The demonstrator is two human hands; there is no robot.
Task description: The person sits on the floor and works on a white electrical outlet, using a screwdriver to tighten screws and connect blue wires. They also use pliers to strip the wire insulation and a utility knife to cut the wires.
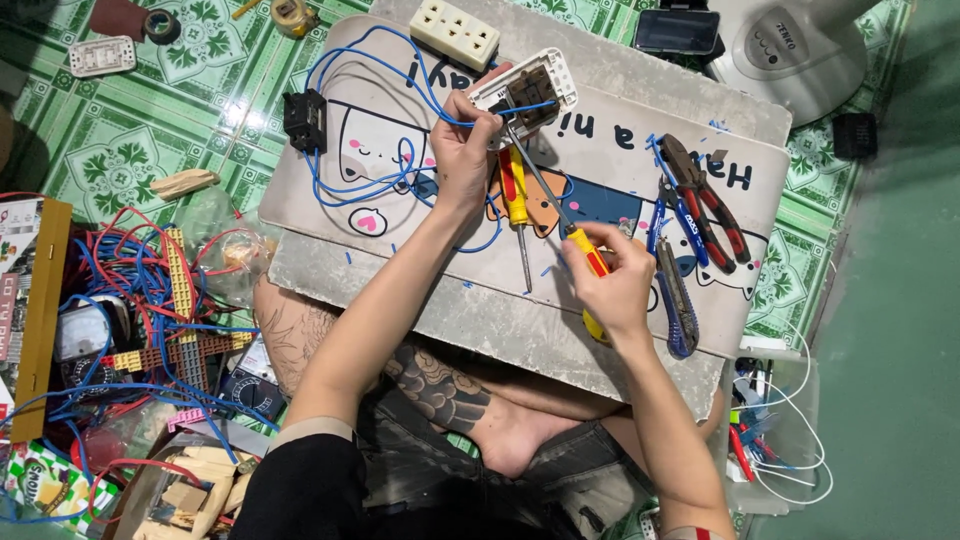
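Note:
My left hand (465, 150) grips a white switch module (527, 90) with brown terminals and a blue wire (370, 180) running into it. My right hand (610, 280) holds a yellow-and-red screwdriver (590, 262) whose long shaft reaches up to the module's terminals. A second yellow-and-red screwdriver (514, 195) lies on the mat just below my left hand. Both hands work over a printed cartoon mat (610, 150) lying on a grey board across my lap.
Red-handled pliers (705, 195) and a blue utility knife (675, 290) lie right of my right hand. A white multi-socket block (455, 32) and a black module (305, 120) sit on the mat. A tangle of red and blue wires (130, 290) fills the left floor.

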